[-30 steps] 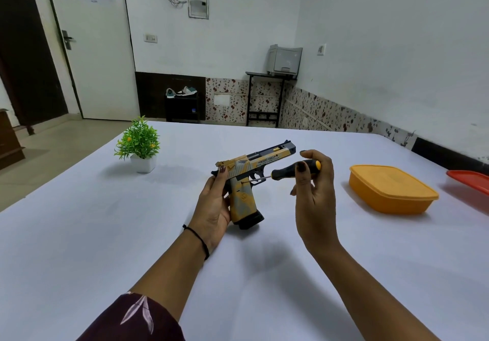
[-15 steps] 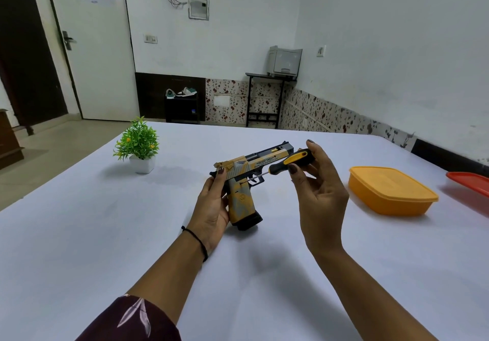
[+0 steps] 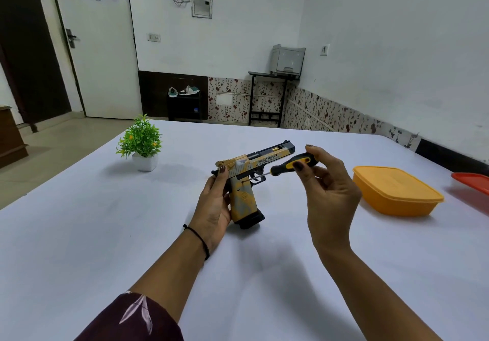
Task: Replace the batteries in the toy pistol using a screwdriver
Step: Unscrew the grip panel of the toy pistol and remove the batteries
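A yellow, grey and black toy pistol [image 3: 244, 198] stands on its grip base on the white table [image 3: 79, 235], barrel pointing right and away. My left hand [image 3: 215, 203] grips the back of its handle. My right hand [image 3: 326, 190] pinches the black and yellow handle of a screwdriver [image 3: 289, 164] between thumb and fingertips, palm turned toward me. The thin metal shaft runs down-left, and its tip meets the pistol's side just above the grip, near the trigger guard.
A closed yellow plastic box [image 3: 395, 191] sits to the right of my right hand. A red lid or box [image 3: 473, 182] shows at the right edge. A small potted green plant [image 3: 143, 145] stands at the left back of the table.
My right hand has rolled its fingers on the screwdriver handle, the palm opening toward me. The handle rose slightly. The pistol and my left hand stayed in place.
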